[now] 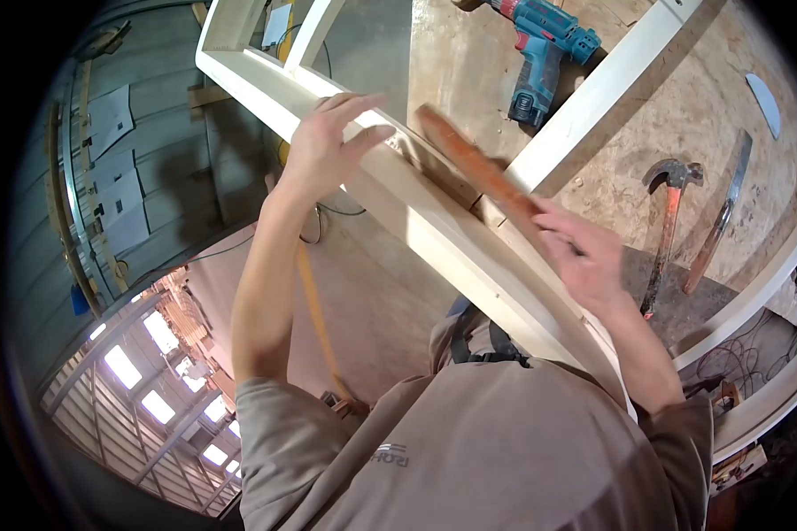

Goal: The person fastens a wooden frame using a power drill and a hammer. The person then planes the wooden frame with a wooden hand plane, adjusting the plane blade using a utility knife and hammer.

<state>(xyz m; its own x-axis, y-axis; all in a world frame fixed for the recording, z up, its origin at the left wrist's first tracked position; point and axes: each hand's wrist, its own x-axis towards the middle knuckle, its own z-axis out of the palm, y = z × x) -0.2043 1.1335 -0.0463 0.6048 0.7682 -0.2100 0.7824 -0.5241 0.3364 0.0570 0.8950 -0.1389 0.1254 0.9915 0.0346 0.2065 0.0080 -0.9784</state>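
Note:
My right hand (584,257) is closed around one end of a reddish-brown wooden stick (474,159), which slants up and left along the frame and is a little blurred. My left hand (328,146) hovers at or touches the pale wooden frame (434,230); which of the two I cannot tell. Its thumb and fingers are apart with nothing between them. The frame's long beam runs diagonally in front of my body, with a groove along its inner side. A cross rail (607,93) joins the beam near the stick.
On the plywood surface (682,115) lie a teal cordless drill (540,62), a claw hammer (669,212), a chisel-like tool with a wooden handle (722,212) and a pale blue half-round piece (763,104). Cables (735,358) lie at the right. Paper sheets (119,203) hang on the left wall.

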